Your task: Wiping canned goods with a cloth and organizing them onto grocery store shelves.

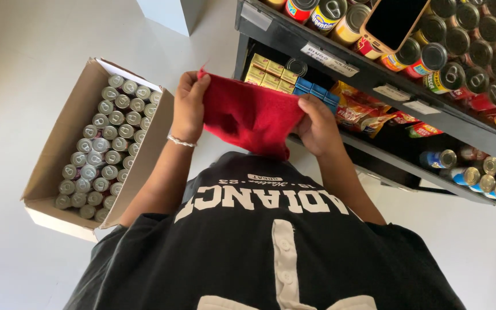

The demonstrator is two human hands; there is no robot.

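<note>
Black shirt [271,252] below hands [189,109] stretching cloth [251,115]

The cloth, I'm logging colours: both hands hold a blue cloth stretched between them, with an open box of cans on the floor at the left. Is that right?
Not quite: the cloth is red, not blue, as the head view shows. The rest stands: the left hand and right hand each grip an end of it, and the open box of cans sits on the floor at the left.

One head camera looks steeply down the chest, close on the hands; box [58,166] at nine o'clock, shelves [374,86] at two.
</note>
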